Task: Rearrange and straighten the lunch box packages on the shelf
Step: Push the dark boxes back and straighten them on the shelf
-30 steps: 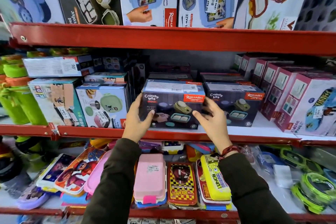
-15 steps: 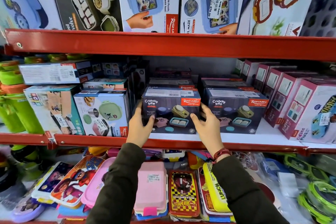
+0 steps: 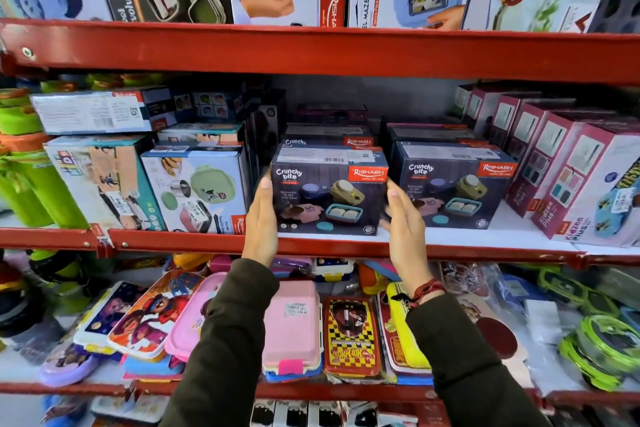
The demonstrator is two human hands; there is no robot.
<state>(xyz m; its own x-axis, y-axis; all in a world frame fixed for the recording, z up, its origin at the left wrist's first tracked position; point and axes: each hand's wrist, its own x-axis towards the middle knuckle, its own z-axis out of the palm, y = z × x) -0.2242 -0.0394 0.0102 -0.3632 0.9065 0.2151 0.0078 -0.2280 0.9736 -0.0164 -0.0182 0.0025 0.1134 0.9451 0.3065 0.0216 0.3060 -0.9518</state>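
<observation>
A dark "Crunchy bite" lunch box package (image 3: 322, 191) stands upright on the middle shelf (image 3: 485, 250), its front facing me, with more of the same stacked behind it. My left hand (image 3: 259, 218) lies flat against its left side, fingers pointing up. My right hand (image 3: 403, 222) presses its right side, in the gap to a second identical package (image 3: 453, 187). Both sleeves are dark, and a red thread is tied round the right wrist.
Pink "Kidzee plus" boxes (image 3: 581, 184) lean in a row at the right. A box picturing a green lunch box (image 3: 194, 194) stands close on the left. The red upper shelf beam (image 3: 311, 48) hangs just above. Loose plastic lunch boxes (image 3: 294, 326) fill the shelf below.
The package went from tilted to square and level beside its twin. Both hands slid from its front corners to its sides. The view has moved closer.
</observation>
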